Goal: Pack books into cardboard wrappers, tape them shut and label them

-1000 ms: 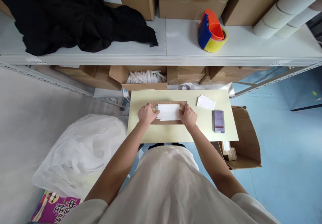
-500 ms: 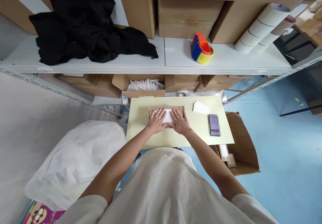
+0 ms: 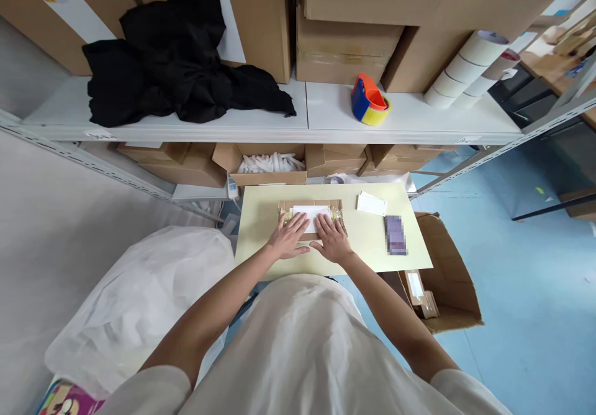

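Note:
A small cardboard package (image 3: 308, 237) lies on the pale yellow table (image 3: 261, 216) in front of me, clear tape glinting at both ends. On its top is a white label (image 3: 307, 211), lying flat. My left hand (image 3: 289, 238) rests with spread fingers on the label's left part. Across the label's right part lie the outstretched fingers of my right hand (image 3: 331, 238). Both palms face down, and the hands partly cover the label and the package. To the right are a few white labels (image 3: 371, 204) and a blurred purple item (image 3: 395, 235).
Behind the table stands a shelf (image 3: 321, 107) with black cloth (image 3: 186, 61), a tape dispenser (image 3: 370, 99) and white rolls (image 3: 465, 67). An open carton (image 3: 449, 266) with packages sits on the floor at right. A large white bag (image 3: 149, 291) is at left.
Both hands have slid toward me, so more of the label and the package's far edge shows. The view has shifted slightly.

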`<state>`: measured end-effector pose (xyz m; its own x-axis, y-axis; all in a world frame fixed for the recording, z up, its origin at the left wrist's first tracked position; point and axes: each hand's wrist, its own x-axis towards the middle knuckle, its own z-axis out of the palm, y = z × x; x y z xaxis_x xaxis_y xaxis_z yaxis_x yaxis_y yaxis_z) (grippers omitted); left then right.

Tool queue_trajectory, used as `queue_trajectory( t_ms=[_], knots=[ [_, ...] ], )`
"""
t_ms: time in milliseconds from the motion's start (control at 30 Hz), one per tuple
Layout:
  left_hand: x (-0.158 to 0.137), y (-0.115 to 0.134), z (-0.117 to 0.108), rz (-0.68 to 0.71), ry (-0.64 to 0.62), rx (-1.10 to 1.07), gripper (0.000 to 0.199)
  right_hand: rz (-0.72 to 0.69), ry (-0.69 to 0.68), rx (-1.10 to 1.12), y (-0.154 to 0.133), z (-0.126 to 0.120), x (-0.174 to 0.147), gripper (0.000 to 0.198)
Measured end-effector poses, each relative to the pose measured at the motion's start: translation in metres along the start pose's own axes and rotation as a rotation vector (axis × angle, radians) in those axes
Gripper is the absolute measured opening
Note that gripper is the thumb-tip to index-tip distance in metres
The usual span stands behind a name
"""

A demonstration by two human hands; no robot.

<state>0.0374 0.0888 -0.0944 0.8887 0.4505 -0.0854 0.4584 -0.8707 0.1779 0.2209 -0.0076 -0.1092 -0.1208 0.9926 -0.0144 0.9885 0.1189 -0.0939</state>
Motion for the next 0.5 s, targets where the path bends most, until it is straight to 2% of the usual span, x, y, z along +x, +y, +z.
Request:
queue_trajectory(
  t_ms=[167,267,400,500],
  knots=[
    [-0.015,-0.013,-0.007,-0.023,-0.007,0.008,0.079,0.064,0.017,-0.027,0.026,-0.006,-0.017,0.070],
    [-0.025,-0.018,-0.008,-0.084,0.001,-0.016,0.075,0.133,-0.010,-0.007,0.034,-0.008,-0.027,0.068],
    [-0.033,-0.021,-0.006,-0.240,0.000,-0.130,0.073,0.247,-0.044,0.156,0.036,-0.008,-0.029,0.069],
    [-0.033,-0.025,-0.007,-0.416,0.030,-0.311,0.077,0.351,-0.018,0.322,0.045,-0.014,-0.024,0.070]
  ],
)
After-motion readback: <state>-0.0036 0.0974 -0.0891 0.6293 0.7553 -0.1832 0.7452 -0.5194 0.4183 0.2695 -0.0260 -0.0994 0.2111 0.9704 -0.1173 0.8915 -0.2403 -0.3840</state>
